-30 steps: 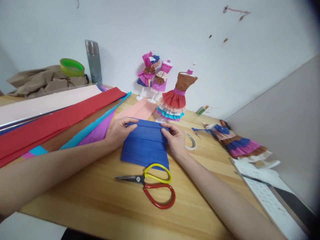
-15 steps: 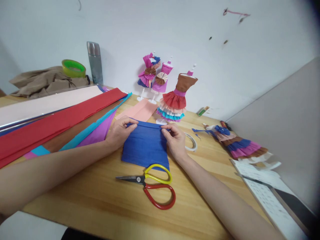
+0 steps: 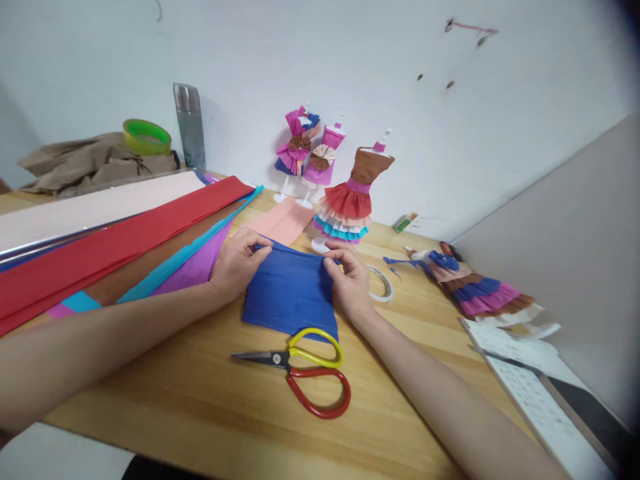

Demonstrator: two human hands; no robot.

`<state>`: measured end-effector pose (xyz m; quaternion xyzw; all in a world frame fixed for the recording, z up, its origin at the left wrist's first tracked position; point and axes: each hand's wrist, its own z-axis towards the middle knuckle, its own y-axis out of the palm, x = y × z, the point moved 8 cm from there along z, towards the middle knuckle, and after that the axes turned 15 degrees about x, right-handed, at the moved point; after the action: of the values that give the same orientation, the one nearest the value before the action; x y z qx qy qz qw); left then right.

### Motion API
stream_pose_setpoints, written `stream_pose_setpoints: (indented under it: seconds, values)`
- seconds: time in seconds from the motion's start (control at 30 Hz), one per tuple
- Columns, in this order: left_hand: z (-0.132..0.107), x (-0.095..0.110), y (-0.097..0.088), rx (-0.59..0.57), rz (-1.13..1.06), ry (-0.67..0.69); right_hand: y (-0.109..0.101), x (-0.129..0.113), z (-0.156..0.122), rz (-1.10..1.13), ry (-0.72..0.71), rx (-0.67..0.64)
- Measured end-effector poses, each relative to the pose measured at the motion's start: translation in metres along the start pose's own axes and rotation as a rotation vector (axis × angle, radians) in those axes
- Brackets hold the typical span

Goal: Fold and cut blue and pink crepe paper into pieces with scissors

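Observation:
A folded sheet of blue crepe paper (image 3: 290,293) lies on the wooden table (image 3: 210,407) in front of me. My left hand (image 3: 239,263) pinches its far left corner, fingers closed on the paper. My right hand (image 3: 350,277) pinches the far right corner in the same way. The far edge of the sheet is lifted slightly off the table between both hands. Just in front of the paper lie scissors (image 3: 305,370) with one yellow and one red handle, their blades pointing left.
Long sheets of red (image 3: 110,243), white, teal and purple crepe paper lie at the left. Three paper-dress mannequins (image 3: 350,193) stand by the wall, and another dress (image 3: 470,287) lies at the right. A tape ring (image 3: 383,283), a steel flask (image 3: 189,127), brown cloth and a keyboard (image 3: 535,393) are nearby.
The folded strip along the blue paper's far edge has gone flat, and both hands now lift that edge a little, drawn slightly nearer to me.

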<state>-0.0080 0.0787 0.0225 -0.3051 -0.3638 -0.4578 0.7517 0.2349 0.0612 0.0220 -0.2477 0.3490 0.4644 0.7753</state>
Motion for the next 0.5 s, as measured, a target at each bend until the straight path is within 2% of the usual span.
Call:
stream_pose_setpoints:
  seconds: [0.27,0.4,0.5]
  values:
    - [0.001,0.001,-0.003,0.021,0.033,0.016,0.002,0.018,-0.002,0.171,0.246,0.039]
    - [-0.001,-0.001,0.000,0.000,-0.033,-0.045,0.002,0.025,-0.004,0.193,0.346,0.056]
    - [-0.005,-0.009,0.004,-0.033,-0.118,-0.184,0.001,0.029,-0.004,0.178,0.393,0.076]
